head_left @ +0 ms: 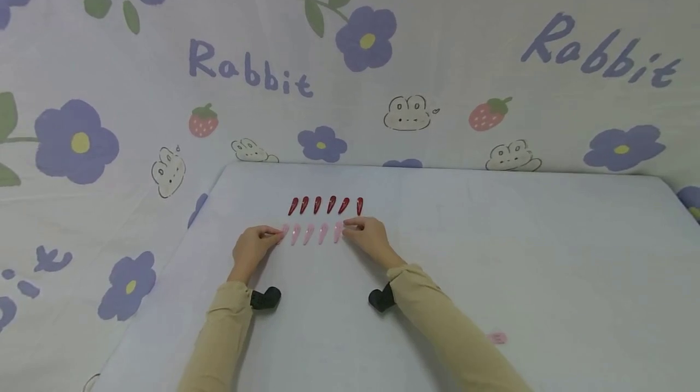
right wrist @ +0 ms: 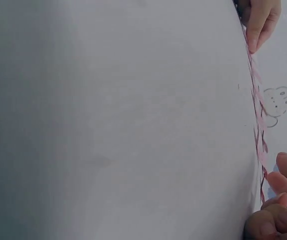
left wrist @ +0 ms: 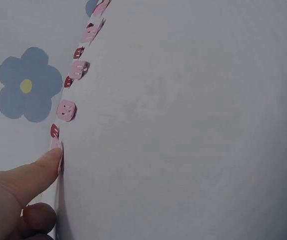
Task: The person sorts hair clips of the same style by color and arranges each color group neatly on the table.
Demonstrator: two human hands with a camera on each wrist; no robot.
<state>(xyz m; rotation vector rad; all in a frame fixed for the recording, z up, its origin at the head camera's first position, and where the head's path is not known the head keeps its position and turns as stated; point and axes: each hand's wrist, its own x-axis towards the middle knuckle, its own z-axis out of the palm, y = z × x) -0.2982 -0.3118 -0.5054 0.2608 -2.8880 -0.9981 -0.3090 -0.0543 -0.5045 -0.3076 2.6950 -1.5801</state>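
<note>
Several pink snap hair clips [head_left: 308,234] lie side by side in a row on the white table. Behind them runs a row of several dark red snap hair clips [head_left: 317,205]. At the left end of the pink row my left hand [head_left: 254,251] pinches the outermost pink hair clip [left wrist: 56,146] at the tabletop. By the right end, my right hand [head_left: 372,239] has its fingertips beside the last pink clip [head_left: 338,232]. Its thumb and fingers stand apart in the right wrist view, and whether they touch that clip I cannot tell.
Another pink clip [head_left: 498,338] lies near the front right, partly behind the right sleeve [head_left: 445,325]. A white cloth with flowers and rabbits [head_left: 407,113] hangs behind the table's back edge. Black wrist mounts [head_left: 266,299] sit on both forearms.
</note>
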